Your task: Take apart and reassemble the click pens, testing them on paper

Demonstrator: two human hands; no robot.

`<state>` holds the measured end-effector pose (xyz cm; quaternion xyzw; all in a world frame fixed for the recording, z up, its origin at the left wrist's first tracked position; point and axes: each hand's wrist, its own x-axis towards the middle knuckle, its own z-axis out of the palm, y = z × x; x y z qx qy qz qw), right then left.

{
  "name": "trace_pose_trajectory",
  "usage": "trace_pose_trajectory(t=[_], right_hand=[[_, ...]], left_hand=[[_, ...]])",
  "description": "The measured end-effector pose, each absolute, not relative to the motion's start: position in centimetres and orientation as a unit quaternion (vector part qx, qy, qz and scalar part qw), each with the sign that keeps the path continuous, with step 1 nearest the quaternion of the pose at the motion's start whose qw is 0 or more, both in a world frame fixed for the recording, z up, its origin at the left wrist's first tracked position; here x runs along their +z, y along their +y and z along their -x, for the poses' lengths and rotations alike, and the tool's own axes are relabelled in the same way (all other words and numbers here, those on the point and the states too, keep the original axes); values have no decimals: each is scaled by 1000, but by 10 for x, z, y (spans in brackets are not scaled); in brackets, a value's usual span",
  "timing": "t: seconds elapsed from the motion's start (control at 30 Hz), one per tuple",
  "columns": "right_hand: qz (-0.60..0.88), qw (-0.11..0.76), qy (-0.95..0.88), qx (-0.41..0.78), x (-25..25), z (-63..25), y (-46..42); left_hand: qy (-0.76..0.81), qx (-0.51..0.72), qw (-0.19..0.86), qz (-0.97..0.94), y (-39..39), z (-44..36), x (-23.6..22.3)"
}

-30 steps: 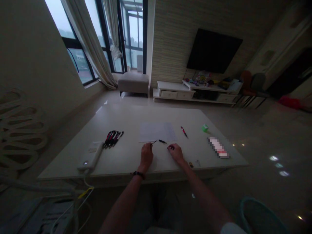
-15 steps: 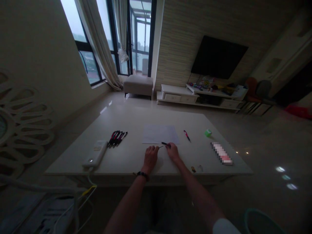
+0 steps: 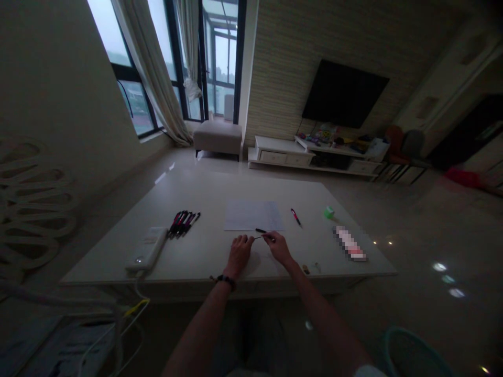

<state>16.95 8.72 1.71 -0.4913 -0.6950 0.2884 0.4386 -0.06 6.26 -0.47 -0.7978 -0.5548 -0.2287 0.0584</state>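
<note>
Both my hands rest on the near middle of a large white table (image 3: 204, 188). My left hand (image 3: 239, 252) has its fingers curled, pinching one end of a thin refill-like rod. My right hand (image 3: 278, 245) is closed on a small dark pen part (image 3: 261, 231) at the other end of the rod. Just beyond my hands lies a white sheet of paper (image 3: 253, 215). A red pen (image 3: 296, 217) lies to the right of the sheet. Several dark and red pens (image 3: 183, 223) lie in a row at the left.
A white power strip (image 3: 146, 250) sits at the table's near left, with cables hanging below. A green block (image 3: 328, 212) and a long flat object (image 3: 349, 243) lie at the right. Small bits (image 3: 310, 269) sit by the near edge. A TV stand and ottoman stand beyond.
My right hand moved left from the table surface to the dark pen part and closed on it. My hands are now close together, joined by the thin rod.
</note>
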Motion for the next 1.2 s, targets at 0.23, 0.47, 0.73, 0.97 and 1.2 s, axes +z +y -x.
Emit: trace_pose_trajectory(t=[0.23, 0.47, 0.73, 0.97, 1.2], right_hand=[[486, 430, -710, 273, 19, -169, 87], [467, 408, -741, 258, 26, -171, 89], [420, 311, -781, 342, 32, -164, 100], [570, 326, -733, 175, 1, -180, 135], [573, 320, -741, 143, -13, -176, 147]], left_hand=[[-559, -230, 50, 795, 62, 2, -5], [-551, -223, 60, 802, 61, 2, -5], [-524, -234, 52, 817, 61, 1, -7], [-568, -217, 43, 793, 62, 1, -5], [-580, -199, 34, 789, 61, 1, -3]])
